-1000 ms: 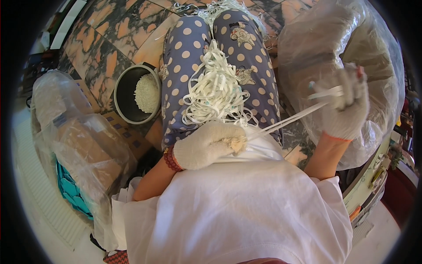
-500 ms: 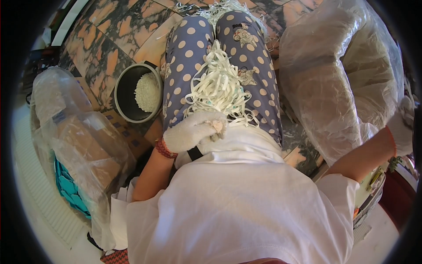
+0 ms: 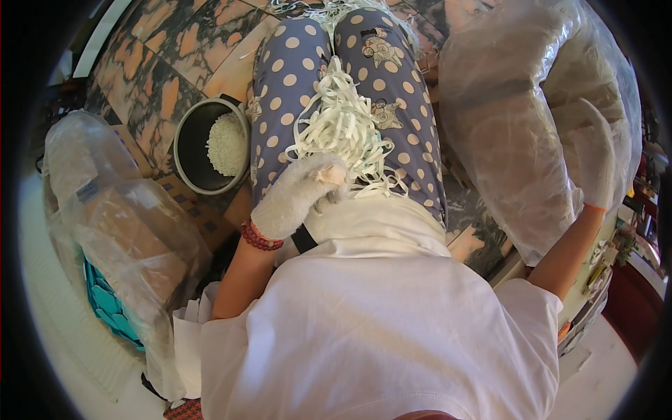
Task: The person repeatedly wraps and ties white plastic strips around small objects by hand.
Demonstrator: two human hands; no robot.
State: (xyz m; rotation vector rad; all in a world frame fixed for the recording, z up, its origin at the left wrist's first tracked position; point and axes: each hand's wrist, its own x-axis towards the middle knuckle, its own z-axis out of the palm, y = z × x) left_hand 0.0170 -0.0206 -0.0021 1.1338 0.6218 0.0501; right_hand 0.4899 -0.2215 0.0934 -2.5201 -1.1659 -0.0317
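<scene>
My left hand [image 3: 301,189], in a pale knitted glove with a red beaded bracelet at the wrist, rests over my lap with its fingers curled. A bit of bare skin shows at the glove's fingertips; what the fingers hold, if anything, is hidden. Just beyond it lies a tangled heap of narrow white strips [image 3: 343,129] between my thighs. Off to the right, my gloved right hand [image 3: 591,157] is at the mouth of a big clear plastic bag [image 3: 490,126], fingers stretched out and seemingly holding nothing.
A dark bucket [image 3: 183,150] with white granules [image 3: 227,143] stands left of my legs. Farther left are plastic-wrapped cardboard [image 3: 140,234] and teal pieces [image 3: 108,301]. More white strips [image 3: 343,10] trail past my knees on the patterned tile floor [image 3: 168,84].
My right hand has come from the far right edge inward to the bag's mouth. The left hand stays curled over my lap, turned slightly. The whole view has shifted a little.
</scene>
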